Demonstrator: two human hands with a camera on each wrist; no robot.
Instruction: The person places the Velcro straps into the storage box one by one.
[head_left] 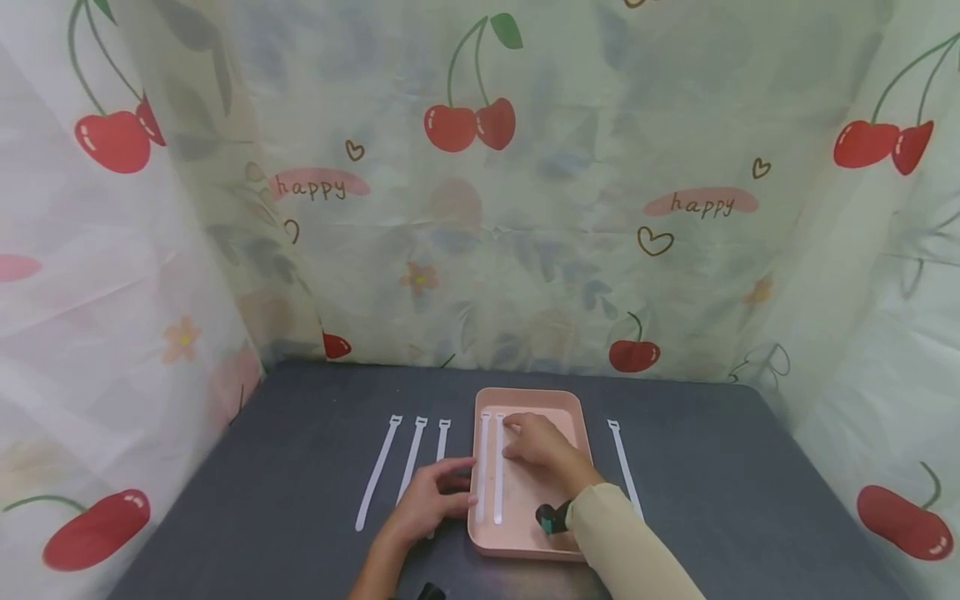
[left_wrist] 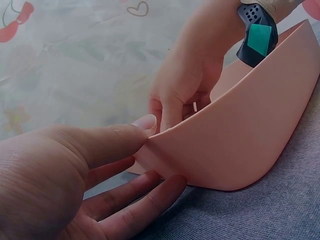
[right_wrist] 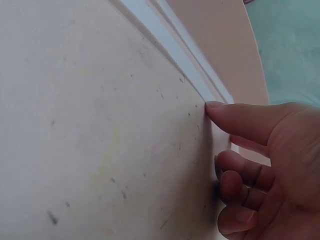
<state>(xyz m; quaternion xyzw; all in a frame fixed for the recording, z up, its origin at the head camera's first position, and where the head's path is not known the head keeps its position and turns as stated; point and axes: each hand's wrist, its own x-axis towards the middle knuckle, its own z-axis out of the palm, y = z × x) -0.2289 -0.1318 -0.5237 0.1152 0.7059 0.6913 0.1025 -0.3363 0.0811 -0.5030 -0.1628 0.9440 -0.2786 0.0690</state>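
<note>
A pink tray [head_left: 525,546] stands on the dark table with two white cable straps inside, lying lengthwise near its left side. Over the tray's inside, my right hand [head_left: 542,442] pinches the slotted-head end of the inner strap [head_left: 498,483] between thumb and forefinger. In the right wrist view the thumb lies at the edge of that strap [right_wrist: 165,45], other fingers curled below. The outer strap [head_left: 483,475] lies beside it along the wall. My left hand [head_left: 431,500] touches the tray's left side, thumb at the rim and fingers against the outer wall [left_wrist: 230,145].
Left of the tray, three more white straps [head_left: 378,475] lie side by side on the table [head_left: 300,467], partly behind my left hand. Another strap [head_left: 625,467] lies to the right, its lower end hidden by the sleeve. A patterned curtain [head_left: 495,275] encloses the back and sides.
</note>
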